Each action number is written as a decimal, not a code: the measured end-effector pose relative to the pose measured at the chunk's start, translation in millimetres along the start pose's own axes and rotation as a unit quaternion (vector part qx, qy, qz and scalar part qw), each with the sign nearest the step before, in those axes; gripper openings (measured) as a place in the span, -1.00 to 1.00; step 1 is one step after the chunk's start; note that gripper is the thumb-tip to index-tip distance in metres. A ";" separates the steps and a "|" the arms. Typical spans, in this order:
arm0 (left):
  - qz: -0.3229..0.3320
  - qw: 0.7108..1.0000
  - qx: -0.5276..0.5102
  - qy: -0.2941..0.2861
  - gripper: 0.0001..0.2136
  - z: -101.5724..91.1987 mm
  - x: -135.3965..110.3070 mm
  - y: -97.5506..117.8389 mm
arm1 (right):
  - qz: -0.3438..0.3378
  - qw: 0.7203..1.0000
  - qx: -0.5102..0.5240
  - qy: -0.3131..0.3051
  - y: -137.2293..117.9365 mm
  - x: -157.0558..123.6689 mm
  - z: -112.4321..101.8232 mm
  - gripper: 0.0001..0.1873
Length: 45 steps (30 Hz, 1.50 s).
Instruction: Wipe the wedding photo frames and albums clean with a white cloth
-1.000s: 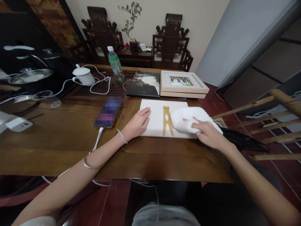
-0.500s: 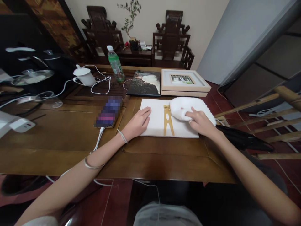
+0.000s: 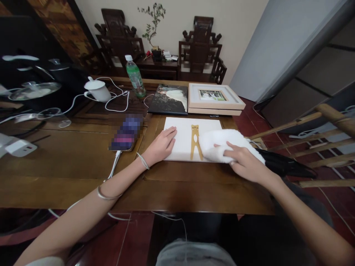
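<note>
My left hand (image 3: 163, 145) lies flat with its fingers stretched over the left edge of a white board (image 3: 181, 138) on the table. A fluffy white cloth (image 3: 219, 142) is gripped in my right hand (image 3: 245, 160), its bulk spread over the right part of the board and past its right edge. Beside the cloth, about mid-board, shows a gold cat-shaped piece (image 3: 195, 142) with two long legs; whether it is loose or fixed to the board I cannot tell. The cloth's left edge comes right up to it.
Behind the board lie a dark photo panel (image 3: 169, 98) and stacked wooden picture frames (image 3: 215, 96). Leftward are a phone (image 3: 126, 133) on a charging cable, a green-labelled bottle (image 3: 135, 77), a white lidded cup (image 3: 97, 90), a clear cup (image 3: 57, 117) and a pot (image 3: 34, 91).
My right hand has drawn the cloth toward me and slightly right, uncovering the board's far right part. My left hand stays on the board's left edge.
</note>
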<state>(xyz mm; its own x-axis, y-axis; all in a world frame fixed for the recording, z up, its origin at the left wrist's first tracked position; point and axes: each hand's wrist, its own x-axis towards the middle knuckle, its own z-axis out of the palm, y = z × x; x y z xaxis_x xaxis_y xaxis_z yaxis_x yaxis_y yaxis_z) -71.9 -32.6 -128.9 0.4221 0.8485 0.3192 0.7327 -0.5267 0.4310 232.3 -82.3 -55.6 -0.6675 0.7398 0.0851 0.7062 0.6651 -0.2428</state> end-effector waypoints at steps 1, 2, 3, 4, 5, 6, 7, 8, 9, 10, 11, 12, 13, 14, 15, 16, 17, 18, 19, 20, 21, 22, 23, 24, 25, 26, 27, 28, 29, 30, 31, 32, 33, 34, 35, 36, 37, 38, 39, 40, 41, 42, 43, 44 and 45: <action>0.000 1.000 0.000 0.000 -0.60 -0.1 0.0 -0.2 | 0.003 1.000 -0.004 0.011 8.8 10.5 1.9 -0.74; 0.000 1.000 0.002 -0.001 -0.60 -0.1 0.0 -0.4 | 0.006 1.000 -0.005 0.024 18.4 21.9 3.8 -0.76; -0.001 1.000 0.004 -0.003 -0.60 0.0 0.0 -0.7 | 0.008 0.999 -0.005 0.039 28.2 33.7 5.6 -0.78; -0.002 1.000 0.007 -0.004 -0.60 0.1 0.0 -1.0 | 0.012 0.998 -0.004 0.055 38.1 45.6 7.2 -0.80; -0.003 1.000 0.010 -0.006 -0.60 0.3 0.1 -1.3 | 0.017 0.997 -0.003 0.069 47.4 57.1 8.4 -0.82; -0.004 1.000 0.013 -0.008 -0.60 0.6 0.1 -1.8 | 0.023 0.996 -0.004 0.082 55.9 67.7 9.4 -0.83; -0.005 1.000 0.015 -0.010 -0.59 1.0 0.1 -2.2 | 0.029 0.995 -0.005 0.091 63.1 76.8 10.2 -0.84; -0.006 1.000 0.016 -0.011 -0.59 1.5 0.0 -2.7 | 0.035 0.995 -0.006 0.097 68.6 84.2 11.0 -0.84; -0.006 1.000 0.016 -0.011 -0.59 1.9 0.0 -3.2 | 0.038 0.994 -0.007 0.102 72.1 89.3 11.9 -0.83; -0.005 1.000 0.016 -0.010 -0.59 2.2 -0.2 -3.6 | 0.039 0.994 -0.008 0.106 73.6 91.9 12.9 -0.81; -0.004 1.000 0.015 -0.008 -0.59 2.5 -0.3 -4.0 | 0.038 0.993 -0.009 0.110 73.0 92.0 14.1 -0.78; -0.003 1.000 0.013 -0.006 -0.59 2.6 -0.4 -4.1 | 0.035 0.993 -0.010 0.110 70.4 89.6 15.5 -0.75; -0.001 1.000 0.012 -0.004 -0.59 2.6 -0.6 -4.2 | 0.030 0.994 -0.012 0.107 66.1 84.8 17.1 -0.71; 0.000 1.000 0.012 -0.003 -0.60 2.6 -0.6 -4.1 | 0.025 0.994 -0.014 0.102 60.2 77.7 18.6 -0.67; 0.000 1.000 0.013 -0.003 -0.60 2.5 -0.7 -4.0 | 0.020 0.995 -0.015 0.094 53.2 68.8 19.9 -0.64; 0.000 1.000 0.014 -0.004 -0.60 2.3 -0.7 -3.8 | 0.016 0.996 -0.014 0.085 45.3 58.3 20.9 -0.62; 0.000 1.000 0.016 -0.006 -0.60 2.3 -0.8 -3.6 | 0.012 0.997 -0.012 0.075 36.8 46.7 21.5 -0.61; -0.001 1.000 0.018 -0.007 -0.59 2.3 -0.8 -3.5 | 0.006 0.998 -0.008 0.066 27.9 34.4 21.5 -0.61; -0.002 1.000 0.020 -0.008 -0.59 2.4 -0.8 -3.4 | 0.001 0.998 -0.003 0.056 19.0 21.8 20.7 -0.61; -0.002 1.000 0.020 -0.008 -0.59 2.5 -0.8 -3.3 | -0.003 0.999 0.003 0.045 10.3 9.5 19.0 -0.61; -0.002 1.000 0.021 -0.008 -0.59 2.7 -0.8 -3.3 | -0.006 0.999 0.009 0.032 2.2 -2.1 16.4 -0.62; -0.002 1.000 0.021 -0.007 -0.60 2.8 -0.8 -3.4 | -0.007 1.000 0.016 0.017 -5.0 -12.5 12.9 -0.62; -0.002 1.000 0.021 -0.005 -0.60 3.0 -0.8 -3.4 | -0.008 1.000 0.023 -0.001 -10.8 -21.3 8.8 -0.61; -0.002 1.000 0.022 -0.003 -0.60 3.1 -0.8 -3.5 | -0.008 0.999 0.030 -0.021 -15.1 -28.2 4.2 -0.59; -0.002 1.000 0.021 -0.003 -0.60 3.1 -0.8 -3.6 | -0.007 0.999 0.036 -0.038 -17.4 -32.8 -0.4 -0.57; -0.001 1.000 0.021 -0.002 -0.60 3.2 -0.8 -3.7 | -0.004 0.998 0.042 -0.051 -17.7 -34.9 -4.6 -0.56; 0.000 1.000 0.020 -0.003 -0.60 3.2 -0.7 -3.8 | 0.002 0.997 0.046 -0.057 -16.0 -34.4 -8.2 -0.55; 0.001 1.000 0.019 -0.003 -0.60 3.2 -0.6 -3.9 | 0.009 0.997 0.048 -0.057 -12.6 -31.2 -10.8 -0.55; 0.002 1.000 0.018 -0.003 -0.59 3.2 -0.6 -4.0 | 0.017 0.997 0.047 -0.053 -7.7 -25.4 -12.4 -0.58; 0.002 1.000 0.016 -0.003 -0.59 3.2 -0.5 -4.1 | 0.021 0.998 0.044 -0.049 -1.7 -17.3 -12.9 -0.62; 0.002 1.000 0.014 -0.002 -0.60 3.3 -0.5 -4.1 | 0.021 0.998 0.040 -0.045 4.9 -7.1 -12.5 -0.68; 0.001 1.000 0.013 -0.001 -0.59 3.4 -0.5 -4.2 | 0.018 0.998 0.035 -0.040 11.6 4.7 -11.4 -0.73; 0.001 1.000 0.012 0.000 -0.59 3.5 -0.5 -4.3 | 0.015 0.999 0.032 -0.030 18.0 17.6 -9.6 -0.77; 0.000 1.000 0.012 -0.001 -0.59 3.6 -0.5 -4.3 | 0.015 0.999 0.030 -0.014 23.5 31.1 -7.3 -0.80; 0.000 1.000 0.013 -0.002 -0.59 3.6 -0.5 -4.3 | 0.019 0.999 0.031 0.006 27.8 45.0 -4.5 -0.81; 0.000 1.000 0.014 -0.003 -0.59 3.5 -0.6 -4.3 | 0.028 0.999 0.033 0.029 30.5 58.6 -1.3 -0.80; 0.000 1.000 0.015 -0.004 -0.59 3.2 -0.7 -4.1 | 0.040 0.997 0.036 0.052 31.6 71.7 2.3 -0.77; -0.001 1.000 0.016 -0.004 -0.59 2.9 -0.7 -3.9 | 0.052 0.996 0.039 0.067 30.9 84.0 6.4 -0.74; -0.001 1.000 0.016 -0.004 -0.59 2.4 -0.8 -3.6 | 0.058 0.995 0.040 0.075 28.6 95.0 11.0 -0.71; -0.002 1.000 0.016 -0.004 -0.59 1.9 -0.7 -3.1 | 0.059 0.995 0.040 0.075 24.9 104.3 16.1 -0.66; -0.003 1.000 0.016 -0.004 -0.60 1.4 -0.7 -2.7 | 0.055 0.995 0.034 0.073 20.1 111.7 21.5 -0.62; -0.004 1.000 0.015 -0.005 -0.60 1.0 -0.6 -2.2 | 0.048 0.996 0.025 0.069 14.5 116.7 27.1 -0.57; -0.006 1.000 0.014 -0.007 -0.59 0.6 -0.4 -1.7 | 0.040 0.997 0.011 0.065 8.4 119.2 32.5 -0.53; -0.006 1.000 0.013 -0.008 -0.59 0.4 -0.2 -1.4 | 0.033 0.998 -0.004 0.059 2.0 118.9 37.6 -0.49; -0.007 1.000 0.012 -0.008 -0.59 0.4 -0.1 -1.1 | 0.027 0.998 -0.018 0.052 -4.7 115.9 41.9 -0.48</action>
<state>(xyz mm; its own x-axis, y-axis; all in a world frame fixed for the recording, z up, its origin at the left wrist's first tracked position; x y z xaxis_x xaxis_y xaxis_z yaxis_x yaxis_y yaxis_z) -72.6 -32.0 -129.7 0.4210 0.8563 0.2991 0.7509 -0.5140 0.4147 141.7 -3.9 -85.1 -0.6019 0.7795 0.1734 0.7494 0.6264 -0.2145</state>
